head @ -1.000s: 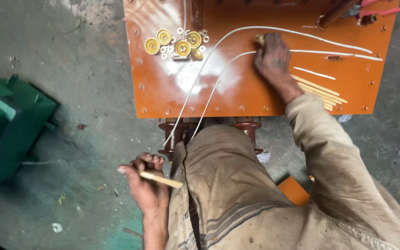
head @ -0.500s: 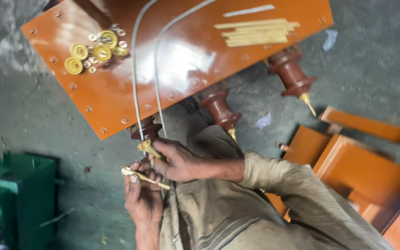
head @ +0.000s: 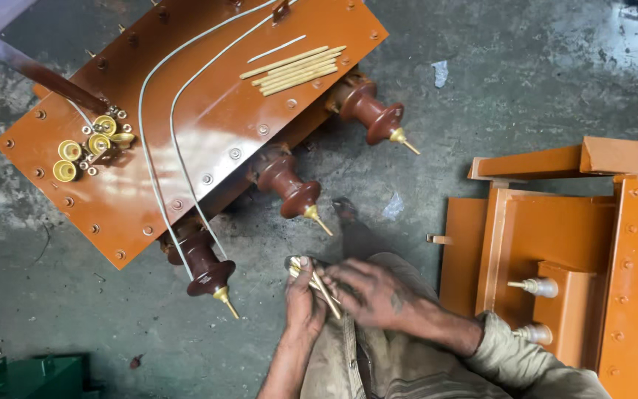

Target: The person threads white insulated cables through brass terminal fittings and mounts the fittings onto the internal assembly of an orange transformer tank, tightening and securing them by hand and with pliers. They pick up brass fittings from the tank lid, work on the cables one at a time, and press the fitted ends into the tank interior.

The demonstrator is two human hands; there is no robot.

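Observation:
My left hand [head: 303, 303] grips a thin brass rod [head: 320, 287] that slants down to the right over my knee. My right hand [head: 371, 294] lies across the rod's lower end, fingers closed on it. Both hands sit just right of the nearest brown ribbed insulator [head: 204, 262] on the orange metal plate [head: 208, 118]. Two more insulators [head: 289, 185] [head: 367, 111] stick out along the plate's edge. Two white wires [head: 160, 125] curve over the plate down to the nearest insulator.
Brass washers and nuts [head: 90, 144] are grouped at the plate's left. A bundle of brass rods [head: 293, 68] lies near its top. Orange metal box parts [head: 592, 251] with small terminals stand at the right. A green object [head: 35, 377] sits at the bottom left.
The view has swung left and down. My right hand came off the plate and joined the left on the brass rod, and both hands now lie away from the nearest insulator's tip.

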